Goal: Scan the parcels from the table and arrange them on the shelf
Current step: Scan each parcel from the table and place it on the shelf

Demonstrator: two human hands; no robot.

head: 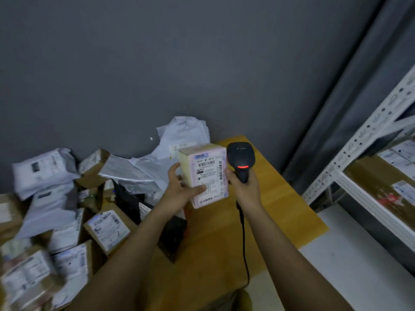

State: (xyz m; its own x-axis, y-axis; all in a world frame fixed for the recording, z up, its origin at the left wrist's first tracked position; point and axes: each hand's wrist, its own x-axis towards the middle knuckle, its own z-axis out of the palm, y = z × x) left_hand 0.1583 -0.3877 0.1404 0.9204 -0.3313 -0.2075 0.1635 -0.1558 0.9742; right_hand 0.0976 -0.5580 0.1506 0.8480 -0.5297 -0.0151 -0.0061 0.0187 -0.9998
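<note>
Your left hand (183, 189) grips a labelled box (205, 173); just beside it, your right hand (246, 185) clasps a scanner (240, 160).

You're working in dim, flat light with a cool grey cast; the wall (179, 52) shows only a faint brighter patch near its middle. Sharpest for you is the label on the small box (207, 176), its print mostly readable. The scanner (240, 160) glows red at its front. Your parcel heap (56, 209) smears with motion blur toward the left edge. The shelf (370, 135) uprights bow from wide-angle distortion.
</note>
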